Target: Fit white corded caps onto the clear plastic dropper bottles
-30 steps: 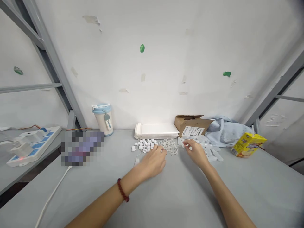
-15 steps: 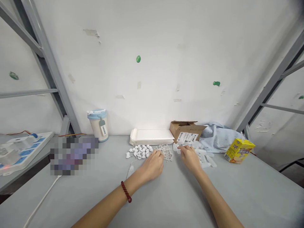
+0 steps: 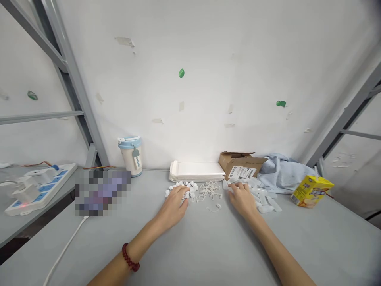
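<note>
My left hand reaches over a heap of small white plastic caps, its thumb spread from the fingers and nothing visible in its grasp. The fingertips partly cover the caps. Over the near left side of a pile of translucent plastic pieces lies my right hand, fingers apart and touching the pieces. Between the hands is a tangle of thin whitish loops of cord. One loose strand rests nearer to me, separate from the tangle.
Behind the piles lie a stack of white flat packets and an open cardboard box. A light-blue cloth and a yellow box are at right. Left are a lidded cup, a blurred-out object and a power strip.
My left hand has moved left from the cord tangle to the caps, and its fingers have opened. A loose strand now shows in front of the tangle. My right hand's fingers have spread.
</note>
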The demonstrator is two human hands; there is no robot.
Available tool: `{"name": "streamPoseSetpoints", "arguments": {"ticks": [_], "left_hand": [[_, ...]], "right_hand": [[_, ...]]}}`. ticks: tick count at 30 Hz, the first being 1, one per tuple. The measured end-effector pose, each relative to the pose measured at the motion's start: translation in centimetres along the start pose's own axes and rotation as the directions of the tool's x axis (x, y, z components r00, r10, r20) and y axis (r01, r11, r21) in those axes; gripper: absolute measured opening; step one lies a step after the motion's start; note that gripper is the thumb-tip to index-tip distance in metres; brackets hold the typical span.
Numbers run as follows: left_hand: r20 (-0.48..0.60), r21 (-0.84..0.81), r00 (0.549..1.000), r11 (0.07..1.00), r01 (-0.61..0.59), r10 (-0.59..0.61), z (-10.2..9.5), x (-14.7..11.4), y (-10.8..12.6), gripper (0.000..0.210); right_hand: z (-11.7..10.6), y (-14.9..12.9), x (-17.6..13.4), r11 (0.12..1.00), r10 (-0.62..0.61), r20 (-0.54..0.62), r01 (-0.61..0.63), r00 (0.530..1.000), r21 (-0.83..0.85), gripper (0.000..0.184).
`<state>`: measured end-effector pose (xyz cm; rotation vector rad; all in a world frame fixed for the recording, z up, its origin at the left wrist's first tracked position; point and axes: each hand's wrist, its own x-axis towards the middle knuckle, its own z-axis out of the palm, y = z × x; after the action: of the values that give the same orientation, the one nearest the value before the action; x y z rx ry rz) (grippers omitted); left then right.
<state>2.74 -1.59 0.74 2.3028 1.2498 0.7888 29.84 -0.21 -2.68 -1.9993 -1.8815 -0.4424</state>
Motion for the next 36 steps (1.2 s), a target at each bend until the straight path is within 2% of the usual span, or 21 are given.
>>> {"name": "streamPoseSetpoints", "arguments": {"ticks": [6,10,12,14,16,18,21,25,29,33,36], "left_hand": [[0.056,0.027,0.995,0.996,-0.081,0.079,0.3,-0.6,-0.3,0.048],[0.051,0.047,0.993,0.992,-0.113,0.111,0.3,-0.9,0.4,0.051],[0.04,0.058,0.991,0.99,-0.131,0.129,0.3,-1.1,0.6,0.052],[0.021,0.07,0.989,0.986,-0.151,0.149,0.4,-1.1,0.7,0.052],[-0.024,0.084,0.989,0.986,-0.146,0.149,0.5,-1.0,0.6,0.05],[-0.1,0.097,0.988,0.99,-0.107,0.117,0.4,-0.8,0.4,0.047],[-0.214,0.099,0.976,0.995,-0.027,0.048,0.2,-0.5,-0.1,0.042],[-0.269,0.091,0.963,0.996,0.013,0.012,-0.2,-0.5,-0.3,0.04],[-0.277,0.104,0.96,0.995,-0.005,0.033,-0.3,-0.7,-0.1,0.039],[-0.276,0.111,0.96,0.994,-0.02,0.05,-0.2,-1.0,0.3,0.037],[-0.269,0.113,0.961,0.993,-0.04,0.069,-0.1,-1.2,0.5,0.036]], "right_hand": [[-0.4,-0.5,-0.1,1.0,-0.025,-0.011,0.025,1.0,-0.012,0.023],[-1.8,-2.8,-0.7,0.992,-0.097,-0.109,0.105,0.989,0.066,0.025],[-2.3,-4.5,-1.2,0.915,-0.196,-0.224,0.261,0.955,0.309,0.023],[-2.7,-6.2,-1.7,0.805,-0.263,-0.24,0.35,0.934,0.48,0.021],[-2.8,-7.5,-2.0,0.735,-0.35,-0.218,0.412,0.911,0.538,0.019],[-2.9,-8.5,-2.2,0.715,-0.46,-0.167,0.475,0.872,0.512,0.023],[-2.8,-9.4,-2.0,0.732,-0.589,-0.083,0.574,0.804,0.368,0.033],[-2.0,-9.9,-1.5,0.748,-0.654,-0.029,0.652,0.756,0.123,0.02],[-1.3,-9.1,-1.6,0.763,-0.645,-0.006,0.645,0.764,0.049,0.016],[-1.7,-8.3,-2.0,0.794,-0.6,0.015,0.593,0.8,0.134,0.016],[-2.2,-8.3,-2.1,0.785,-0.604,0.035,0.586,0.796,0.204,0.02]]}}
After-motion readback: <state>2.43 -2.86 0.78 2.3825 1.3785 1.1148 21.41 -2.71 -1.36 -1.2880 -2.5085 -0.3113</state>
